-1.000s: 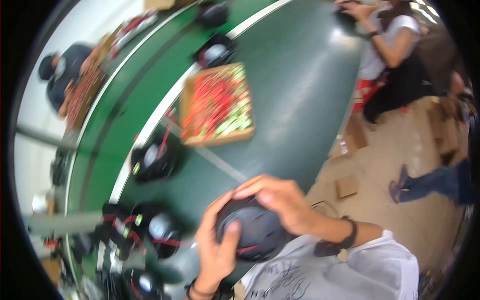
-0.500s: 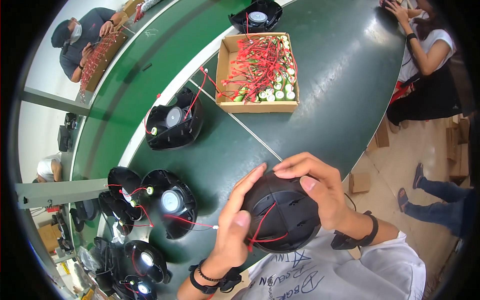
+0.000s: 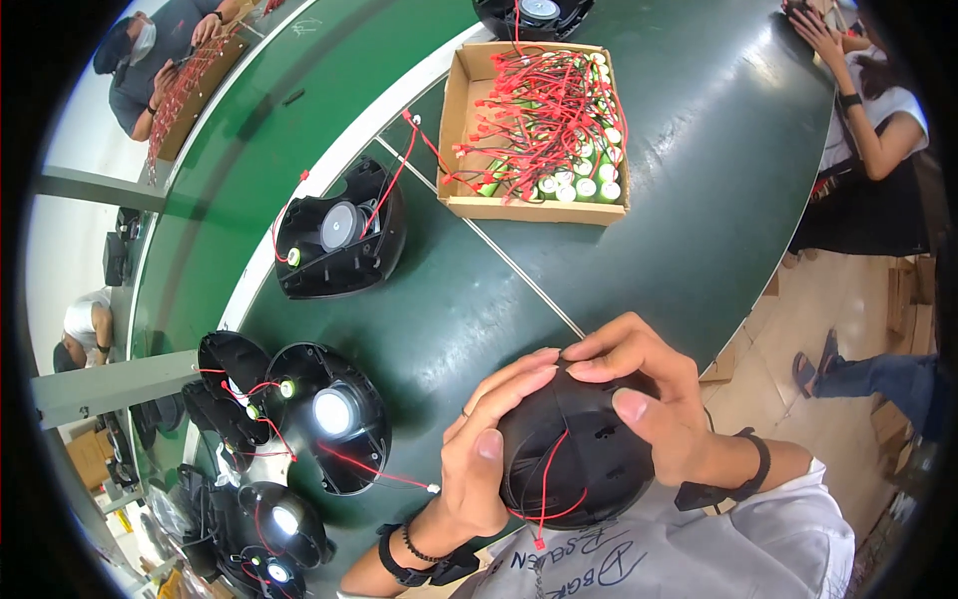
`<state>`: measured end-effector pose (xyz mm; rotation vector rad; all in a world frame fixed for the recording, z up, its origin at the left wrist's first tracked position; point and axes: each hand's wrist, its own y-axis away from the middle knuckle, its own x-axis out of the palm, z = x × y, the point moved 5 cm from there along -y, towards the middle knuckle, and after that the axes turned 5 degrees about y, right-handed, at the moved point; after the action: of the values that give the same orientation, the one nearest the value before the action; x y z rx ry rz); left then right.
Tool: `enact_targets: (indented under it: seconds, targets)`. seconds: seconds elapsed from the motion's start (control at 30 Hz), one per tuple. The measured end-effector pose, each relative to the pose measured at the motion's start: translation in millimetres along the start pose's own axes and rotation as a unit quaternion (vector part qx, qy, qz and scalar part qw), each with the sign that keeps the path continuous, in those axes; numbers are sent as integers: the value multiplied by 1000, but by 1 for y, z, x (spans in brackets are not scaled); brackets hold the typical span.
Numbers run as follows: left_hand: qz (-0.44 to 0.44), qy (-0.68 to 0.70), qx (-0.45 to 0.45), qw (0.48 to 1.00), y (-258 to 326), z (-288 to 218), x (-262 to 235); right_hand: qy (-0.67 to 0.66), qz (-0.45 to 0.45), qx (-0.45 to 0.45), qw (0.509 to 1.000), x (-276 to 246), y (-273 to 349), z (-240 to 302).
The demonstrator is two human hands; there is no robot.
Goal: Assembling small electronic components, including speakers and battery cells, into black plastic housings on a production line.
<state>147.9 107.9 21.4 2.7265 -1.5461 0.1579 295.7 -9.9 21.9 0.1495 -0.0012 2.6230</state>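
Note:
Close to my body, both hands hold a black round plastic housing (image 3: 579,459) with a domed, seamed surface. My left hand (image 3: 479,459) wraps its left side, fingers bent over the far rim and thumb resting on the near face. My right hand (image 3: 664,409) clasps the right side, with its thumb on top and its fingertips almost meeting the left ones at the far rim. A thin red wire (image 3: 548,469) loops over the face, ending in a small red connector (image 3: 540,544) at the near edge. The housing's underside is hidden.
A cardboard box (image 3: 539,210) of green battery cells with red and black leads stands farther out. To the left lie open black speaker shells, one (image 3: 344,235) near the box and another (image 3: 334,414) closer. Other people work across the belt and at right.
The whole view has shifted slightly. My left fingers have curled farther over the housing's far rim, closer to my right fingertips. The red connector has swung from the left edge to the near edge.

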Motion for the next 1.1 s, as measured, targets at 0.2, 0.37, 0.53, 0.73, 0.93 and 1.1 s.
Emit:
enact_targets:
  seconds: [0.2, 0.37, 0.53, 0.73, 0.93, 1.1]
  targets:
    - [35, 9, 13, 999, -6, -3, -2, 26, 11, -28, 999, 1, 2, 2]
    - [59, -13, 24, 998, -7, -3, -6, 50, 61, -30, 996, -6, -15, 4]
    - [88, 163, -57, 981, -5, 3, -2, -2, 88, -15, 996, -17, -26, -5]
    - [96, 302, -101, 943, 4, 5, 10, -76, 124, -289, 946, -6, -22, 26]
    - [50, 35, 110, 992, 3, -23, -2, 161, 29, -290, 943, -10, -13, 17]
    - [-31, -84, 145, 985, 13, -24, -8, 221, 106, -198, 949, 18, -2, 38]
